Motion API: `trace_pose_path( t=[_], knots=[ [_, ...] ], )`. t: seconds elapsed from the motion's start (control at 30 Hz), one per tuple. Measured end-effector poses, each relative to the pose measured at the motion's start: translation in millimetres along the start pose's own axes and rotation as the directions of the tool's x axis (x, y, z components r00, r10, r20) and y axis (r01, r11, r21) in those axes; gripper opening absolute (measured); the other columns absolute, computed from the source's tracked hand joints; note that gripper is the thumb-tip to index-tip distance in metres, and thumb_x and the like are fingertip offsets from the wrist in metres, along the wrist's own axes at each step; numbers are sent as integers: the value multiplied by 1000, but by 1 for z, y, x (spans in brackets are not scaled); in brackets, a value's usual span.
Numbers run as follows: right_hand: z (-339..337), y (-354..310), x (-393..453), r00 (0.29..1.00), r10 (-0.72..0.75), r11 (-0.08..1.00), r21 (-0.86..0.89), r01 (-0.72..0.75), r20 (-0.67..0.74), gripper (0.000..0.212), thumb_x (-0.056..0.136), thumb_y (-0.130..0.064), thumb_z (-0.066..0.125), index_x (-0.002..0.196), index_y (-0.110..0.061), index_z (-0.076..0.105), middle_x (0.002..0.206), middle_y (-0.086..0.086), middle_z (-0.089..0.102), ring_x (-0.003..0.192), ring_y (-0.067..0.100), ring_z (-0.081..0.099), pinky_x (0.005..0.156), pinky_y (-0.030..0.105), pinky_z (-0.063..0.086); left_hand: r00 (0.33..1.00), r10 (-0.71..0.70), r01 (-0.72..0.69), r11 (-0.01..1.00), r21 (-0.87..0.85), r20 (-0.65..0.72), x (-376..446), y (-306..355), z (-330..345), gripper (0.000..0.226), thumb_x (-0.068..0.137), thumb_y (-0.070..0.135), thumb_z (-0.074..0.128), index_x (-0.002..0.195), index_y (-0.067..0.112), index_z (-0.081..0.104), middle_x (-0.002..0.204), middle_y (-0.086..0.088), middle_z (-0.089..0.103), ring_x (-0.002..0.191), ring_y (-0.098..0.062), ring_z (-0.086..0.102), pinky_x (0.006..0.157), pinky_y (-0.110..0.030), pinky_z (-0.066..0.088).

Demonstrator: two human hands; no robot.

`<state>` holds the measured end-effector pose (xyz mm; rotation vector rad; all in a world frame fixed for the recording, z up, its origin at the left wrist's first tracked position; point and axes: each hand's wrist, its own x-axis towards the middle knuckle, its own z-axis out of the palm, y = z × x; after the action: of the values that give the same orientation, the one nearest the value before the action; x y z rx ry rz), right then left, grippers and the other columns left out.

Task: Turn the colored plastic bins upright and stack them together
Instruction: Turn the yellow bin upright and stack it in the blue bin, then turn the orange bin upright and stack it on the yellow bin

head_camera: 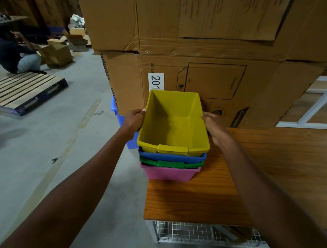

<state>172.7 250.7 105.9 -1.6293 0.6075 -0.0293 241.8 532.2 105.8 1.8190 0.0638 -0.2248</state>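
Note:
A yellow bin sits upright and empty on top of a nested stack: a blue bin under it, then a green bin, then a pink bin at the bottom. The stack stands at the left edge of a wooden table. My left hand grips the yellow bin's left rim. My right hand grips its right rim. A light blue bin stands just left of the stack, partly hidden behind my left hand and forearm.
Large cardboard boxes rise directly behind the stack. A wire-mesh crate sits under the table. On the concrete floor to the left lie a wooden pallet and small boxes, with a seated person at the far left.

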Motion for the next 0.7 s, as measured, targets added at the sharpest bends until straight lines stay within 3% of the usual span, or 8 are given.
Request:
trace_pose_path(
  t=[0.13, 0.23, 0.3, 0.43, 0.57, 0.7],
  knots=[
    [-3, -1, -6, 999, -27, 999, -29, 27, -23, 44, 107, -30, 52, 149, -17, 52, 146, 4, 56, 127, 26, 55, 97, 39, 45, 998, 47, -45, 997, 69, -39, -4, 5, 1, 29, 107, 40, 48, 96, 21, 66, 78, -4, 59, 69, -17, 54, 61, -28, 49],
    [-9, -5, -19, 996, -71, 996, -53, 69, -55, 43, 107, -31, 52, 148, -19, 53, 138, 0, 56, 120, 21, 54, 86, 36, 42, 981, 159, -137, 973, 185, -108, -5, 10, 0, 34, 105, 41, 52, 118, 14, 68, 94, -3, 66, 84, -19, 60, 72, -37, 51],
    [-15, -7, -30, 989, -122, 991, -62, 117, -81, 41, 107, -31, 52, 147, -22, 54, 136, -1, 58, 113, 18, 57, 79, 31, 46, 954, 273, -233, 935, 267, -125, -8, 17, -1, 39, 103, 39, 56, 126, 10, 68, 113, -4, 66, 100, -18, 59, 81, -32, 45],
    [-34, -9, -50, 969, -190, 982, -47, 184, -161, 35, 106, -32, 53, 139, -26, 62, 127, -7, 61, 107, 15, 61, 77, 29, 50, 877, 476, -432, 840, 329, -65, -21, 45, 15, 31, 100, 33, 61, 119, 11, 72, 119, -9, 68, 106, -18, 62, 85, -30, 47],
    [-66, -1, -73, 943, -221, 974, -11, 226, -250, 21, 103, -33, 55, 119, -35, 69, 109, -14, 67, 92, 9, 63, 78, 31, 52, 826, 561, -556, 795, 243, 55, -47, 81, 62, 19, 103, 24, 59, 110, 10, 71, 101, 4, 65, 74, 9, 60, 63, -10, 45],
    [-118, 16, -97, 915, -251, 964, 2, 265, -317, 25, 105, -32, 54, 124, -29, 70, 113, -11, 69, 92, 5, 63, 69, 23, 50, 791, 595, -612, 778, 144, 145, -73, 95, 128, 21, 102, 29, 60, 110, 15, 73, 100, 7, 69, 80, 4, 60, 69, -17, 46]
  ],
)
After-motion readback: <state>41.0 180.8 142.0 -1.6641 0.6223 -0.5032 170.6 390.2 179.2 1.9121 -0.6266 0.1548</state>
